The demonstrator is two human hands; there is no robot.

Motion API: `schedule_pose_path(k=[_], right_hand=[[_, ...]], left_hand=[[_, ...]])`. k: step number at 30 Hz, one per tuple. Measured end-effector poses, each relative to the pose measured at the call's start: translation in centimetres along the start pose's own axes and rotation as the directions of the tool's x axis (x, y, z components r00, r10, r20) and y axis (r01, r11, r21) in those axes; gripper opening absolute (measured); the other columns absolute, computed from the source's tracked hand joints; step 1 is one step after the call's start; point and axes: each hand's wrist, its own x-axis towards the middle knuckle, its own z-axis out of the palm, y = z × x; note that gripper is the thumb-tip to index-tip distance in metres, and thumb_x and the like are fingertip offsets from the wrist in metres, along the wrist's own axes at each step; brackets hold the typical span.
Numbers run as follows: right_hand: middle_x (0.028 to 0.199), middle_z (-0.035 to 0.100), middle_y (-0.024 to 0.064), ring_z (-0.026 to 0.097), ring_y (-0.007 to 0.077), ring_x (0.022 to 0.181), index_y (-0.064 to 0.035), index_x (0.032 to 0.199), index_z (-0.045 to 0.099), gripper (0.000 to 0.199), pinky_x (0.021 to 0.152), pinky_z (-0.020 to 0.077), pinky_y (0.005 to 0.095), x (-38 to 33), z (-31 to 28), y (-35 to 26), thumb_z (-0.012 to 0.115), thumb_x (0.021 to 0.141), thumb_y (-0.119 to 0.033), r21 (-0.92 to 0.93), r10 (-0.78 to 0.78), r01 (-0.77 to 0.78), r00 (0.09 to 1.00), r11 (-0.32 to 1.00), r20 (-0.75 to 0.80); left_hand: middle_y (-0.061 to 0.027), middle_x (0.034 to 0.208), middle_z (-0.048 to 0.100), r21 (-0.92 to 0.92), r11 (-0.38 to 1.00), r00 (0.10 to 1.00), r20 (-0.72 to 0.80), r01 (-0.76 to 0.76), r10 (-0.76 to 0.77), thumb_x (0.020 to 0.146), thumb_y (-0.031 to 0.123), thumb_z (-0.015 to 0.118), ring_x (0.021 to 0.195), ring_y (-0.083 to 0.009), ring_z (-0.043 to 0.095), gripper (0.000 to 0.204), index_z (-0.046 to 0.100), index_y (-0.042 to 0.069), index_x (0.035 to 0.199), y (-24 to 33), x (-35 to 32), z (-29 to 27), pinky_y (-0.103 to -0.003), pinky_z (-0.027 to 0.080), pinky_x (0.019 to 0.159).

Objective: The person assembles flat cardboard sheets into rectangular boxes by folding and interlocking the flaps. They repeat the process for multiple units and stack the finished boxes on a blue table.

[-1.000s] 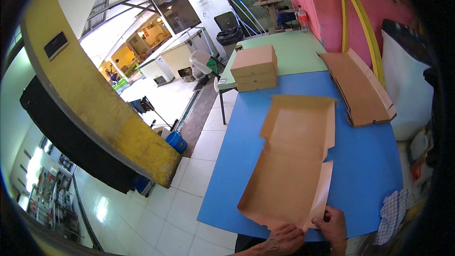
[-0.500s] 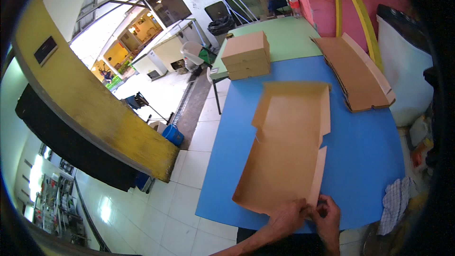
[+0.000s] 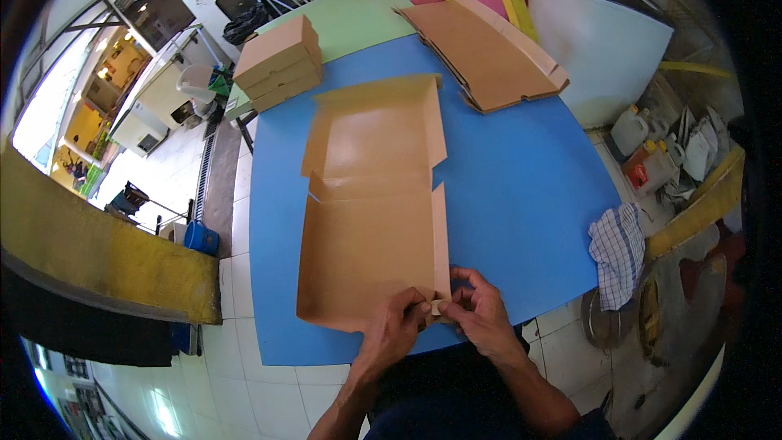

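A brown cardboard box (image 3: 371,228) lies opened out on the blue table, its lid half stretching away from me and its side walls partly raised. At its near right corner both my hands work on the cardboard. My left hand (image 3: 393,327) is closed, thumb and fingers pinching the front edge beside the corner. My right hand (image 3: 481,314) pinches a small corner flap from the right, with its fingers bent. The fingertips of the two hands almost meet there, and they hide part of the corner fold.
Closed cardboard boxes (image 3: 279,63) are stacked at the far left, where the blue table (image 3: 521,220) meets a green table (image 3: 362,20). Flat cardboard blanks (image 3: 489,53) lie at the far right. A checked cloth (image 3: 617,248) hangs beside the right edge, near several plastic jugs (image 3: 652,167).
My view has swung to the right, so the table and box appear farther left. Both hands stay at the box's near right corner, with their fingers shifted slightly around the flap.
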Motion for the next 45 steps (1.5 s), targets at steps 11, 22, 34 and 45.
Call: schedule_pose_path(k=[11,22,34,45], right_hand=[[0.075,0.064,0.0034,0.057,0.0083,0.063,0.0013,0.129,0.050,0.048,0.055,0.0468,0.0253,0.5,0.6,1.7,0.071,0.086,-0.003,0.116,-0.028,0.036,0.997,0.993,-0.070],[0.073,0.062,0.0052,0.060,0.0106,0.062,0.0034,0.129,0.048,0.046,0.053,0.0505,0.0270,0.6,-0.6,-0.2,0.070,0.089,-0.006,-0.194,-0.107,0.114,0.993,0.974,0.044],[0.076,0.061,0.0068,0.064,0.0128,0.068,0.0034,0.133,0.044,0.054,0.057,0.0586,0.0271,1.0,-1.4,-1.8,0.073,0.089,-0.008,-0.160,0.022,0.002,0.989,0.987,0.148],[0.103,0.069,0.0154,0.068,0.0194,0.090,-0.0006,0.139,0.041,0.062,0.070,0.0596,0.0316,0.6,0.0,-0.4,0.074,0.088,-0.009,-0.146,-0.024,0.096,0.904,0.985,0.427]], left_hand=[[-0.0129,0.076,0.067,-0.229,0.973,1.000,-0.008,0.010,-0.012,0.095,0.010,0.065,0.066,-0.0158,0.060,0.016,0.062,-0.006,0.092,0.1,0.3,0.1,-0.032,0.051,0.063],[-0.0127,0.084,0.070,-0.126,0.992,0.993,0.113,-0.011,0.025,0.092,0.005,0.068,0.077,-0.0167,0.068,0.015,0.063,-0.006,0.100,0.2,0.5,-0.7,-0.030,0.055,0.068],[-0.0142,0.084,0.070,0.051,0.997,0.976,0.215,-0.058,0.046,0.089,0.010,0.070,0.077,-0.0194,0.069,0.015,0.067,-0.002,0.099,-0.2,1.6,-1.0,-0.035,0.055,0.070],[-0.0184,0.086,0.071,0.317,0.937,0.978,-0.099,-0.146,0.186,0.088,0.022,0.070,0.081,-0.0391,0.069,0.021,0.063,0.003,0.094,-0.5,0.4,-2.7,-0.045,0.053,0.069]])
